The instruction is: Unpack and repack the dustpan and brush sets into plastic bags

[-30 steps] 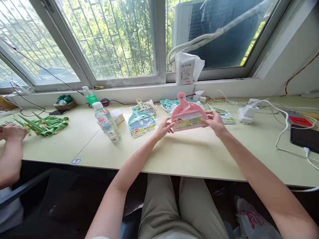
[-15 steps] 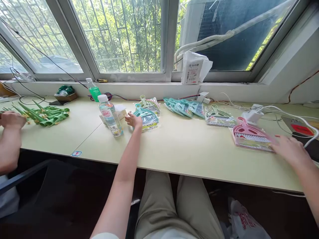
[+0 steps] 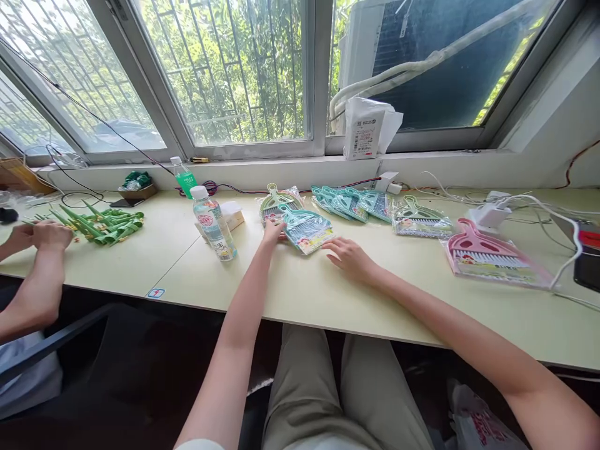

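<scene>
In the middle of the table, a teal mini dustpan and brush set in a clear bag lies tilted, with its handle up to the left. My left hand grips the left edge of this bag, its fingertips partly hidden. My right hand rests at the bag's lower right corner with fingers stretched out; whether they touch it I cannot tell. Just behind is a green bagged set. A pink set lies at the right, and a pale green one sits left of it.
Several teal sets overlap by the wall. A labelled bottle, a green-labelled bottle and a small box stand left of my hands. At far left, another person's hands are near green folded pieces. White cables run at right.
My right hand has left the pink set and come across to the teal one. The teal set has shifted right and turned, with my left hand at its edge.
</scene>
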Action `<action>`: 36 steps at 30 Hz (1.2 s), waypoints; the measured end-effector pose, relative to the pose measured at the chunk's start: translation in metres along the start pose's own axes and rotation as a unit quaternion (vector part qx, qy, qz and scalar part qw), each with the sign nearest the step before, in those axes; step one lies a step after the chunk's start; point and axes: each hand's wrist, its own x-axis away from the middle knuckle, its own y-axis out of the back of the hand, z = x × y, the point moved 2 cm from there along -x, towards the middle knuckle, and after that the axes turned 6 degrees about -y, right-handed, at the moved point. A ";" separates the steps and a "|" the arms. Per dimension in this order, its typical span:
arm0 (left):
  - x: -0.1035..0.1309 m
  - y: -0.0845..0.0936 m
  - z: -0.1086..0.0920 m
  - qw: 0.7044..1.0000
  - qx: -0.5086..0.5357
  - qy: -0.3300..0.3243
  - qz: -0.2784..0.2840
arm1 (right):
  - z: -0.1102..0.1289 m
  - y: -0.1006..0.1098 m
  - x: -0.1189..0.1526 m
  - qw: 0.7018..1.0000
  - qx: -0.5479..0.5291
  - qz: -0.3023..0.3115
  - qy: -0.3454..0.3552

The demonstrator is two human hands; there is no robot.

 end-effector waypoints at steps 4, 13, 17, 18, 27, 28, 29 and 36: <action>0.011 -0.028 -0.004 0.999 0.035 -0.001 0.025 | -0.001 -0.018 -0.003 0.995 -0.080 -0.003 -0.055; 0.029 -0.053 -0.015 0.970 0.131 -0.076 0.188 | -0.077 -0.003 0.011 0.812 -0.380 -0.222 -0.383; 0.032 -0.053 -0.015 0.968 0.125 -0.095 0.197 | -0.082 -0.003 0.007 0.776 -0.465 -0.169 -0.391; 0.032 -0.053 -0.014 0.969 0.129 -0.096 0.190 | -0.085 0.000 0.007 0.787 -0.450 -0.159 -0.391; 0.025 -0.042 -0.020 0.965 0.203 -0.102 0.126 | -0.100 0.055 0.024 0.916 0.119 -0.092 -0.373; 0.025 -0.041 -0.021 0.964 0.201 -0.109 0.138 | -0.093 0.059 0.024 0.915 0.140 -0.134 -0.354; 0.026 -0.042 -0.022 0.962 0.195 -0.118 0.152 | -0.085 0.060 0.023 0.920 0.130 -0.167 -0.331; 0.042 -0.058 -0.023 0.945 0.145 -0.124 0.267 | -0.046 0.011 0.004 0.831 -0.430 -0.159 -0.316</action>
